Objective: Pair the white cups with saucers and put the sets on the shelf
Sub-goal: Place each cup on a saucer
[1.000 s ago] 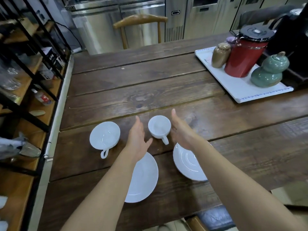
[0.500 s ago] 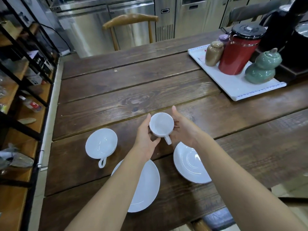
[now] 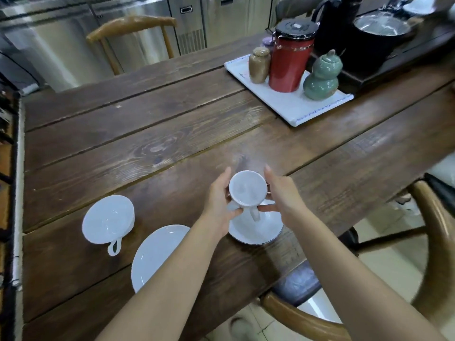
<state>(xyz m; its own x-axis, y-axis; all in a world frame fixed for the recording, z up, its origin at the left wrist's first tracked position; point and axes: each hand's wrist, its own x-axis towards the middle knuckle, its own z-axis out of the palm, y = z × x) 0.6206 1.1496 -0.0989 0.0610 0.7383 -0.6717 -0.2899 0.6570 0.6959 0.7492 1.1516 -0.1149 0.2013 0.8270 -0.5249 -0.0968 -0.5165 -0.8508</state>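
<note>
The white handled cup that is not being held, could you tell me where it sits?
The free white handled cup stands on the wooden table, at the left of the head view, beside the uncovered white saucer.

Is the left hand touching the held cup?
Touching. The head view shows the left hand wrapped against the side of the white cup, thumb pressed by its handle, with no gap visible.
</note>
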